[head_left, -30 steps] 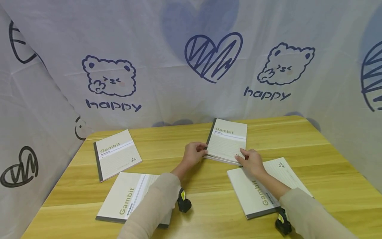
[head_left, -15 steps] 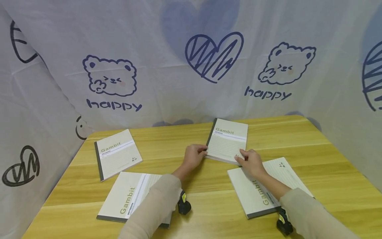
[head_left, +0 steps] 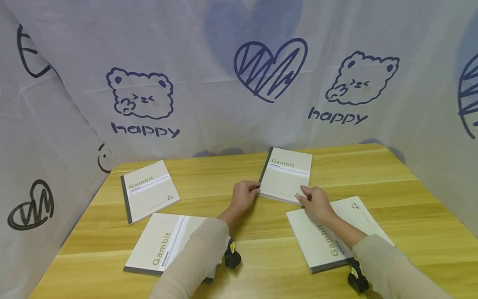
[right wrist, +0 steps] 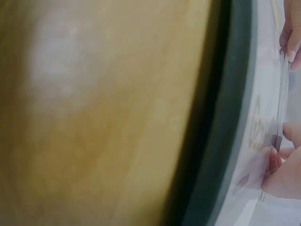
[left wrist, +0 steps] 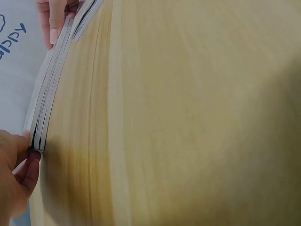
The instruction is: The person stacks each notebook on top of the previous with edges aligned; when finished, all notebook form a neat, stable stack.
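A small stack of cream "Gambit" notebooks (head_left: pixel 285 174) with dark spines lies at the back middle of the table. My left hand (head_left: pixel 243 195) pinches the stack's near left corner, thumb and fingers at the spine end. At the near right corner, my right hand (head_left: pixel 317 205) holds the stack between thumb and fingers. Layered page edges of the stack (left wrist: pixel 49 89) run between both hands in the left wrist view. There, the left hand (left wrist: pixel 16 169) is below and the right hand (left wrist: pixel 55 19) above. In the right wrist view, the right hand (right wrist: pixel 284 165) grips a corner.
One notebook (head_left: pixel 151 193) lies at the back left. Another notebook (head_left: pixel 164 241) is partly under the left sleeve. A third notebook (head_left: pixel 321 245) lies beneath the right forearm, near the stack. A printed cloth (head_left: pixel 209 108) hangs behind the wooden table (head_left: pixel 269 265).
The notebooks' near edges, slightly offset before, now line up more evenly. Both hands stay at the corners with only small shifts. The head view has moved slightly.
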Demonstrator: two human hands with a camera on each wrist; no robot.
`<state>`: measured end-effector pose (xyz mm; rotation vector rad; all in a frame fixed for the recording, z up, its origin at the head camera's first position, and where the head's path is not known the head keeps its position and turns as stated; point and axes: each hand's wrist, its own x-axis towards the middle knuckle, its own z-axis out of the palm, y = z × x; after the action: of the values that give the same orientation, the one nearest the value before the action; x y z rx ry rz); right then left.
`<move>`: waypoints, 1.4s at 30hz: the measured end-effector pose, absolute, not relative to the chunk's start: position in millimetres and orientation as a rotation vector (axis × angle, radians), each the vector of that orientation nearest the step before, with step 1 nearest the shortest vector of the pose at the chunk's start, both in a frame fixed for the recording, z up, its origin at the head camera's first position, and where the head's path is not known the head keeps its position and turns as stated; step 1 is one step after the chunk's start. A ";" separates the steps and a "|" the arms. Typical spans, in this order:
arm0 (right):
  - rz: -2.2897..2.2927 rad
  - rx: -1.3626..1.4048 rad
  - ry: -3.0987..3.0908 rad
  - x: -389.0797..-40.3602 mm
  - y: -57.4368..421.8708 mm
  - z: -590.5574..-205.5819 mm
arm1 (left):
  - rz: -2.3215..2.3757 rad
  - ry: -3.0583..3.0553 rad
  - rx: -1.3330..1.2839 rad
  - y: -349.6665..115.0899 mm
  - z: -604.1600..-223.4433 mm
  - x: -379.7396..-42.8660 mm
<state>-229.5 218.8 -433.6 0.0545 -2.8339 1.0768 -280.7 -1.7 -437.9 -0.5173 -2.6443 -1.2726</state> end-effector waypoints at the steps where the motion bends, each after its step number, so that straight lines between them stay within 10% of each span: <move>1: 1.073 0.063 -2.832 -229.5 219.2 -433.4 | -1.277 -2.648 -0.513 -1.3 -437.5 -280.5; 42: 0.802 0.218 -2.837 -229.9 215.6 -419.1 | -1.417 -2.659 -0.382 -6.0 -429.0 -278.2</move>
<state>-229.9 215.6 -419.1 0.2178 -2.8373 0.8018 -278.2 -6.0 -429.0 -0.3825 -2.6594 -1.4172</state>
